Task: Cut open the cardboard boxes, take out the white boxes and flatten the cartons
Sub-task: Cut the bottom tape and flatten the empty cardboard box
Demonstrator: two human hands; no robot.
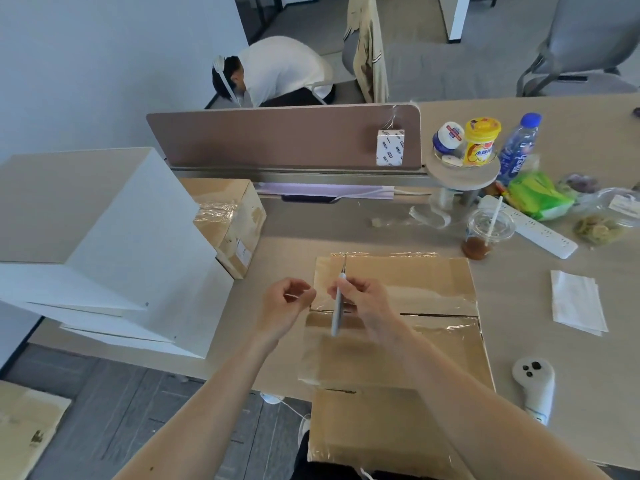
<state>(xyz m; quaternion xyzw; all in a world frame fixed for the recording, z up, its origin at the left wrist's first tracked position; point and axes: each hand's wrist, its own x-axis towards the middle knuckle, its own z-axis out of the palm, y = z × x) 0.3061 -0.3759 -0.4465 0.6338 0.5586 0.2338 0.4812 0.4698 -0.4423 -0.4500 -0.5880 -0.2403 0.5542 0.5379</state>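
Note:
A flattened brown carton (415, 289) with clear tape lies on the desk in front of me and hangs over the near edge. My right hand (363, 303) grips a slim grey knife (337, 306), blade pointing away, above the carton's left part. My left hand (284, 306) hovers just left of it with fingers curled, seemingly pinching a strip of clear tape. A taped, closed cardboard box (230, 220) stands at the left. Beside it rises a stack of large white boxes (104, 254).
A plastic cup with a straw (485, 233), a power strip (540, 230), bottles and snack bags crowd the right back. Folded white paper (576, 303) and a white controller (535, 386) lie at the right. A brown desk divider (277, 140) stands behind; a person crouches beyond it.

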